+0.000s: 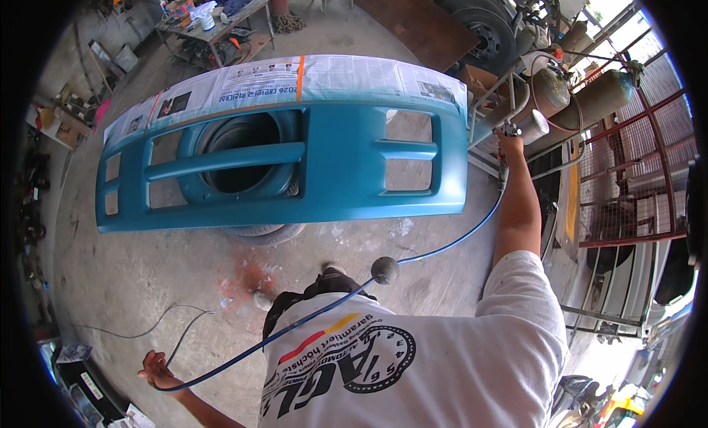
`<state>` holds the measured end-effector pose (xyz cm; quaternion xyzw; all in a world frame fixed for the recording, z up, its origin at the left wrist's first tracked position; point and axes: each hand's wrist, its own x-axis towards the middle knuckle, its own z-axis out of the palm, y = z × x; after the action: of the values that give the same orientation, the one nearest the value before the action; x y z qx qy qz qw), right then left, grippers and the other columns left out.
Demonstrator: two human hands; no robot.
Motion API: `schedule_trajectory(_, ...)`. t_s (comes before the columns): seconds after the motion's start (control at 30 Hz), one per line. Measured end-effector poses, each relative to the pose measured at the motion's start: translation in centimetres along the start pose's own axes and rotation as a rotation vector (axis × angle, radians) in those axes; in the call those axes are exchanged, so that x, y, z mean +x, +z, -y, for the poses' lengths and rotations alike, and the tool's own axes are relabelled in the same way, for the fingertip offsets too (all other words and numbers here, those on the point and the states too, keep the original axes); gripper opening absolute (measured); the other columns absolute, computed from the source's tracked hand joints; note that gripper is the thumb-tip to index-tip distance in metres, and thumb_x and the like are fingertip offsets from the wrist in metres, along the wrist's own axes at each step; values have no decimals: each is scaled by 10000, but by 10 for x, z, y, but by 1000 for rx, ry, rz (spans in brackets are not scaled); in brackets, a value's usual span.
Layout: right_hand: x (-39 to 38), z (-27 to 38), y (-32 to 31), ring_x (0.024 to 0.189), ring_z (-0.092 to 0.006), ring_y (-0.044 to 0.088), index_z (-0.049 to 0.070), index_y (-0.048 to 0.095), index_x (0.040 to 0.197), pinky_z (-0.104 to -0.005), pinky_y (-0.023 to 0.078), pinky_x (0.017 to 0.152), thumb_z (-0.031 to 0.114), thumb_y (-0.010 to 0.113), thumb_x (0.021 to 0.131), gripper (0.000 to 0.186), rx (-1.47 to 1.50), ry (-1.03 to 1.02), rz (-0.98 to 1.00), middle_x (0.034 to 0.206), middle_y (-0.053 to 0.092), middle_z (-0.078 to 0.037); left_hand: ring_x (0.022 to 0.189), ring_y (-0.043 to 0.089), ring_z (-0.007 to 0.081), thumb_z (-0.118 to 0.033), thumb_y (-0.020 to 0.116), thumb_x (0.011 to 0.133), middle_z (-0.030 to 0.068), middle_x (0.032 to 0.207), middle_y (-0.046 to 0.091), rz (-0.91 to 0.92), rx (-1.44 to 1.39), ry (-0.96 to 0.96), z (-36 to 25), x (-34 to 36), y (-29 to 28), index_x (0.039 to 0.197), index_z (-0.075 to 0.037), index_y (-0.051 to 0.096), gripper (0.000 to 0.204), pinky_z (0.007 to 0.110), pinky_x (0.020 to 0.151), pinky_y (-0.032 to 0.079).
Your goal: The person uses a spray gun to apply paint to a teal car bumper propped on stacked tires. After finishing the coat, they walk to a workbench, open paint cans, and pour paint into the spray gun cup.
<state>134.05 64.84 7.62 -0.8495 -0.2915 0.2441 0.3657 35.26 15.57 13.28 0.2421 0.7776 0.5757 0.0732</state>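
Head view: a metal spray gun with a silver cup (532, 124) is held in the right hand (509, 142), the grip closed around its handle, arm extended to the right end of a long teal-painted plastic bumper (295, 174). A thin blue air hose (442, 245) is held looped in the left hand (156, 370), the grip closed on it, low and well apart from the bumper. The bumper is laid across a black tyre (243, 155) on the concrete floor (133, 280), its far edge masked with newspaper (295, 78). Its long axis runs left to right, grille openings turned upward. Risk is judged as follows: should the hose slacken, the painted face could be dragged across and marred; the tyre support appears narrow, so the bumper could be tipped by a knock.
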Motion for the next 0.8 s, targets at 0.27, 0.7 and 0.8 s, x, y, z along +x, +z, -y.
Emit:
schedule_trajectory(0.27,-62,52,75,468,-199,536,114,693,1092,-386,455,391,553,662,919,473,-82,-89,89,672,574,-63,831,607,154,-738,227,1001,52,848,664,-4,-54,12,-13,12,-15,1090,-27,685,849,256,779,442)
schedule_trajectory(0.7,-336,229,309,436,-126,391,137,634,1069,-338,397,399,620,571,963,498,26,-182,518,654,463,-29,837,592,141,-713,202,1017,48,888,673,-252,-265,-112,88,97,-200,1141,-45,672,827,260,770,440)
schedule_trajectory(0.8,-390,261,363,442,-118,395,130,645,1064,-334,399,403,634,563,962,520,20,-206,553,680,472,-23,820,588,135,-711,190,1018,47,895,678,-336,-265,-126,113,117,-262,1153,-51,673,829,255,753,430)
